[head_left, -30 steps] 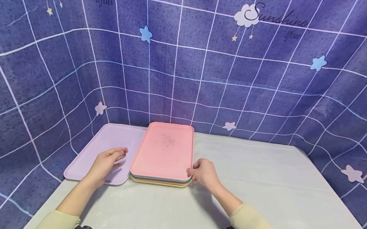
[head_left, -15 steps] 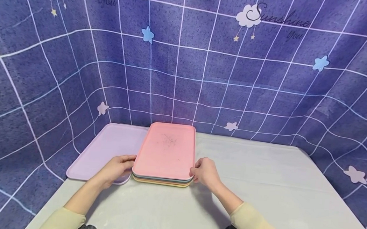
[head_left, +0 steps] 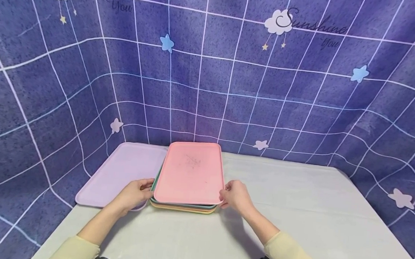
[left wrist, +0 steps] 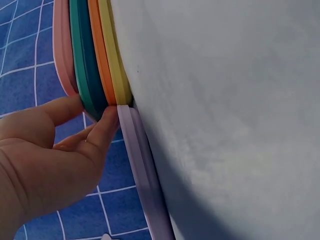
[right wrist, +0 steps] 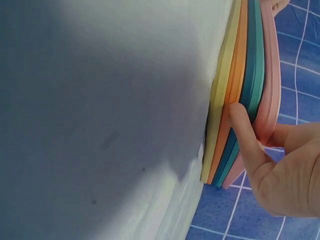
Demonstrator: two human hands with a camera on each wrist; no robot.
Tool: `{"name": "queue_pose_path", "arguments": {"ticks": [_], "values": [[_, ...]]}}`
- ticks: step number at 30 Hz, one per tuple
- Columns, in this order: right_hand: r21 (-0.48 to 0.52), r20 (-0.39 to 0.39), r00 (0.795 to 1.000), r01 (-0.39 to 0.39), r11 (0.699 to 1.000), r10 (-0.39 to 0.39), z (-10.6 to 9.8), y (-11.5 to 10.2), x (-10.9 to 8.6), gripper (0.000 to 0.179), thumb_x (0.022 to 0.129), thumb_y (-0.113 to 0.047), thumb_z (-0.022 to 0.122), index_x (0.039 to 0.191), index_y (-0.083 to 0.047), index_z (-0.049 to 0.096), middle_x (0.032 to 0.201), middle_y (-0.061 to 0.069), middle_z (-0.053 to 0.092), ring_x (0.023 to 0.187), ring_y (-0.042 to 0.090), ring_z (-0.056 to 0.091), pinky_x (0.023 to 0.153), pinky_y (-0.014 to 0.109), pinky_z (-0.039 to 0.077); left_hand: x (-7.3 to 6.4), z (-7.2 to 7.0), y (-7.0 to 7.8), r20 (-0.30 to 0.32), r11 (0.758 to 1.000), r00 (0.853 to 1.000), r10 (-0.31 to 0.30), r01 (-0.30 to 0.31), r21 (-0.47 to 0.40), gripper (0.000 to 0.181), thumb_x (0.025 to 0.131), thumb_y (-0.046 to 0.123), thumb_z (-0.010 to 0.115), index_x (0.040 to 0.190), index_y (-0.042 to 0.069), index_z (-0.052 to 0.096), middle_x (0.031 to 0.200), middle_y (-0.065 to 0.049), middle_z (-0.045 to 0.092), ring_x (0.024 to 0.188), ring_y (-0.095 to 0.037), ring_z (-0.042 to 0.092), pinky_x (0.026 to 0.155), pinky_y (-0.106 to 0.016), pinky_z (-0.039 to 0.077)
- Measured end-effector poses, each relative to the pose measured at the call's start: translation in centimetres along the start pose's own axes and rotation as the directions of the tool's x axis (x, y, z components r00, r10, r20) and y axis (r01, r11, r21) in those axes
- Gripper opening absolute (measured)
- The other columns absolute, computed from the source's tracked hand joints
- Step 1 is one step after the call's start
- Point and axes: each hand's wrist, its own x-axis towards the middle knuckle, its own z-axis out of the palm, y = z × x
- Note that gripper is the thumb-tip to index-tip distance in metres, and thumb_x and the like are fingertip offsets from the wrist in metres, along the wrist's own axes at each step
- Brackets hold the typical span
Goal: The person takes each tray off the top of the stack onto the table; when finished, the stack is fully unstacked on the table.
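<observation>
A pink tray (head_left: 192,172) with grey scuffs tops a stack, offset to the right of the trays under it. Below it come a teal tray (left wrist: 82,65), an orange tray (right wrist: 234,82) and a yellow tray (left wrist: 116,65). My right hand (head_left: 237,195) pinches the pink tray's near right edge. In the right wrist view one fingertip reaches down the stack's side to the orange rim. My left hand (head_left: 133,194) is at the near left corner, thumb and fingers around the teal tray's edge; the fingertips touch the lower rims.
A lilac tray (head_left: 130,162) lies left of the stack, partly under my left hand. White cloth (head_left: 288,213) covers the table. A blue grid-patterned curtain (head_left: 210,78) closes off the back and both sides.
My left hand has moved right to the stack's edge. The pink tray has shifted slightly right with my right hand, exposing the teal tray's left edge.
</observation>
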Motion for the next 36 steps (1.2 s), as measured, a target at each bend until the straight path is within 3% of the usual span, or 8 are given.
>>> {"name": "queue_pose_path", "arguments": {"ticks": [4, 10, 20, 36], "values": [[0.066, 0.024, 0.999, -0.044, 0.997, 0.042, -0.3, 0.3, 0.0, 0.011, 0.092, 0.008, 0.056, 0.092, 0.013, 0.065, 0.068, 0.012, 0.066, 0.061, 0.028, 0.072, 0.058, 0.035, 0.061, 0.1, 0.2, 0.0, -0.007, 1.000, 1.000, -0.003, 0.003, 0.006, 0.061, 0.091, -0.001, 0.065, 0.139, -0.025, 0.037, 0.138, -0.039, 0.050, 0.131, -0.048, 0.049, 0.103, -0.041, 0.047], [0.166, 0.032, 0.998, -0.050, 0.985, 0.045, -0.8, 0.7, -0.2, 0.018, 0.093, 0.009, 0.052, 0.100, 0.018, 0.066, 0.073, 0.017, 0.066, 0.063, 0.031, 0.073, 0.060, 0.037, 0.061, 0.3, 0.5, -0.1, -0.019, 1.000, 1.000, 0.005, -0.006, -0.017, 0.057, 0.090, -0.005, 0.062, 0.137, -0.026, 0.039, 0.136, -0.040, 0.050, 0.129, -0.048, 0.050, 0.099, -0.036, 0.051], [0.282, -0.010, 0.999, -0.048, 0.958, 0.053, -1.6, 1.8, -0.5, 0.023, 0.097, 0.006, 0.051, 0.108, 0.022, 0.064, 0.079, 0.018, 0.065, 0.068, 0.025, 0.071, 0.061, 0.037, 0.061, 0.3, 0.4, -0.1, -0.032, 1.000, 0.999, -0.012, 0.011, -0.028, 0.056, 0.091, -0.006, 0.060, 0.138, -0.026, 0.038, 0.137, -0.041, 0.048, 0.131, -0.050, 0.048, 0.099, -0.038, 0.051], [0.413, -0.075, 0.986, -0.108, 0.904, 0.152, -3.9, 4.3, -1.5, 0.028, 0.099, 0.007, 0.051, 0.120, 0.025, 0.057, 0.083, 0.019, 0.069, 0.070, 0.025, 0.071, 0.065, 0.037, 0.061, 0.3, 0.5, -0.5, -0.028, 0.998, 0.999, -0.027, 0.025, -0.063, 0.056, 0.090, -0.007, 0.058, 0.140, -0.024, 0.039, 0.139, -0.039, 0.049, 0.132, -0.047, 0.048, 0.100, -0.035, 0.051]]}}
